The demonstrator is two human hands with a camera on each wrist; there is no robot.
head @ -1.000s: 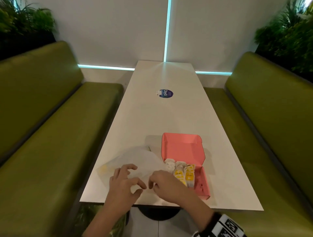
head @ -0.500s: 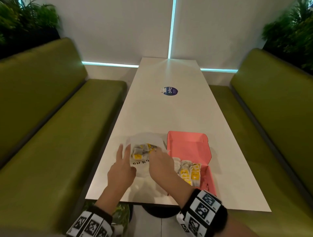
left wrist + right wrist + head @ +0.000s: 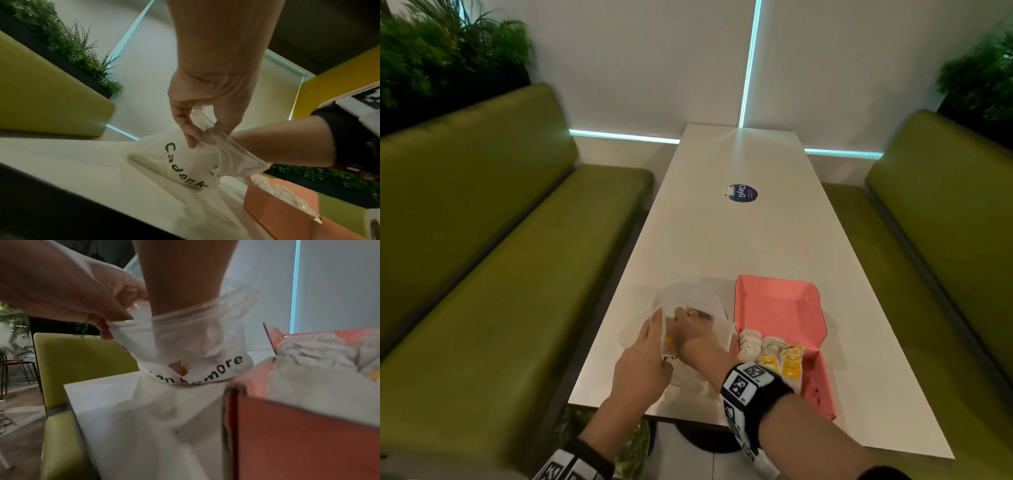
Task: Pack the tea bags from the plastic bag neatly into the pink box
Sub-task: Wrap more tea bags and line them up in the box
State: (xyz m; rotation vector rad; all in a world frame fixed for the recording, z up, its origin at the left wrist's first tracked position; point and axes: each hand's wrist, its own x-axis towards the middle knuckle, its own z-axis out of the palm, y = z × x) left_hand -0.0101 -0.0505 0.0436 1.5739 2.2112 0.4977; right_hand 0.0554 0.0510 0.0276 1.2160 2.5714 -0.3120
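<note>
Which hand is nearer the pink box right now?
Right. The right hand is inside the plastic bag beside the pink box; the left hand pinches the bag's rim farther away.

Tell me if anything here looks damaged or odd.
One thing: the plastic bag has a small hole in its side, just above the printed lettering, with something yellow showing through. The pink box looks intact.

The round dark blue sticker [image 3: 743, 194] on the white counter [image 3: 722, 246] reads "ClayG", while the plastic bag [image 3: 185, 164] carries black lettering, partly legible as "Cadenk" on one side and "more" on the other.
</note>
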